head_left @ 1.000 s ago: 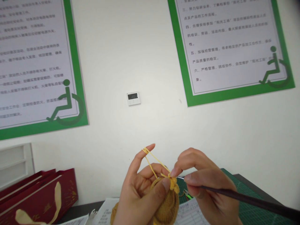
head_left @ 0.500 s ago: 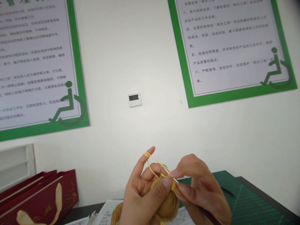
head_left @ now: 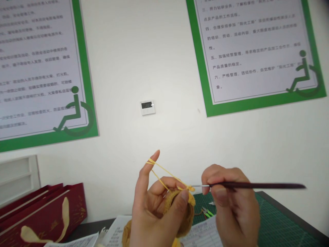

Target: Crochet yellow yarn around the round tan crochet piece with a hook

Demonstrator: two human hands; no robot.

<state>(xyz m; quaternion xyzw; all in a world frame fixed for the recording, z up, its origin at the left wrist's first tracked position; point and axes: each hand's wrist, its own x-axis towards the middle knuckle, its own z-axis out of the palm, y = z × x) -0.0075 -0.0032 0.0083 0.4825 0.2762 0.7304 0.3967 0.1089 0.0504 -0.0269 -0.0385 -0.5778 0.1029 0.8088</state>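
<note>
1. Left hand (head_left: 160, 212) pinches the yarn piece (head_left: 189, 221) above the tabletop (head_left: 95, 228); likely light, soft: take its edge.
2. Right hand (head_left: 235, 202) grips the hook (head_left: 264, 185), probably stiff, slick: hold near its metal end.

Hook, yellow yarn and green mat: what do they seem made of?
Hook: its thin shaft looks like metal, being pale and shiny; the smooth, dark handle could be wood or plastic.
Yellow yarn: matte textile fibre, judging by the thin, flexible strands; cotton or synthetic, I can't tell.
Green mat: probably plastic or rubber, flat with fine grid lines.
</note>
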